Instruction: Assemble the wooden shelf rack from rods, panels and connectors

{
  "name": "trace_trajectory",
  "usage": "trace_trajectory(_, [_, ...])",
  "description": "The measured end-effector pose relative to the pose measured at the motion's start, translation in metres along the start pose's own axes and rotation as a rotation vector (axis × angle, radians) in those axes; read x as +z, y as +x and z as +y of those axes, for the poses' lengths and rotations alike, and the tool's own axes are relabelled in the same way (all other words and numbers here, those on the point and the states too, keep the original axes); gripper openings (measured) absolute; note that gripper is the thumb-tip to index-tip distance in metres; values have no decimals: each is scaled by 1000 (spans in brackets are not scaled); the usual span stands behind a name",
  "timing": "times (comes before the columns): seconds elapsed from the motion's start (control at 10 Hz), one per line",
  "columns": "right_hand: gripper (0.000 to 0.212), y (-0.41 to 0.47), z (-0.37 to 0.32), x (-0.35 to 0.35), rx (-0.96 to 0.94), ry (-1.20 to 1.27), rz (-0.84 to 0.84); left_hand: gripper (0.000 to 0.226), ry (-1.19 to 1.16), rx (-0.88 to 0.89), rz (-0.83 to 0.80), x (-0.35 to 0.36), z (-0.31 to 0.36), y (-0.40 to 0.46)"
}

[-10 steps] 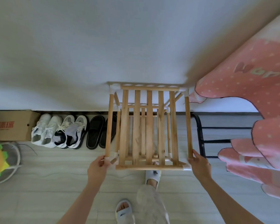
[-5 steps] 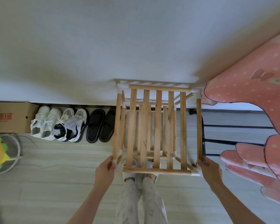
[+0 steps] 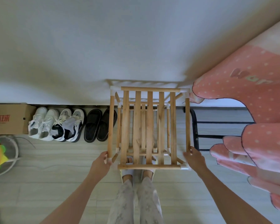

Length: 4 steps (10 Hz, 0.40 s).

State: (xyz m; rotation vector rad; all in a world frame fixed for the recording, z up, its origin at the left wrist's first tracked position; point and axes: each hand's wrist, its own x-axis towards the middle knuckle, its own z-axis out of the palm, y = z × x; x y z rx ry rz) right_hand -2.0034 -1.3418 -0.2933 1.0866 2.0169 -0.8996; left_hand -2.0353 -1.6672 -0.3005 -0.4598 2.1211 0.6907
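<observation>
The wooden shelf rack (image 3: 149, 126) stands upright against the white wall, seen from above, with slatted panels, round rods and white corner connectors. My left hand (image 3: 100, 164) grips the near left corner at the end of the left side rod (image 3: 111, 123). At the near right corner my right hand (image 3: 194, 159) holds the right side rod (image 3: 187, 123) beside a white connector (image 3: 184, 167). My feet in white slippers show through the slats.
Two pairs of sneakers (image 3: 55, 125) and black slides (image 3: 99, 125) line the wall left of the rack, beside a cardboard box (image 3: 8, 118). A pink dotted quilt (image 3: 252, 113) on a black bed frame (image 3: 196, 126) crowds the right. A fan base (image 3: 5, 152) sits far left.
The rack has shifted right and nearer to me, and both hands stayed on its near corners. My feet now stand together under its front edge.
</observation>
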Motion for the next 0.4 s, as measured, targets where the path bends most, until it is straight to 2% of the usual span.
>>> trace_trajectory(0.1, [49, -18, -23, -16, -133, -18, 23, 56, 139, 163, 6, -27, 31, -19])
trace_trajectory(0.2, [55, -46, -58, -51, -294, -71, 39, 59, 293, 319, 83, -67, 76, -43])
trace_trajectory(0.3, [54, -98, -117, -101, -523, -16, 118, 55, 448, 553, 272, -118, 137, -81])
trace_trajectory(0.4, [50, -156, -168, -152, -787, -64, 281, 55, 569, 824, 491, -167, 189, -122])
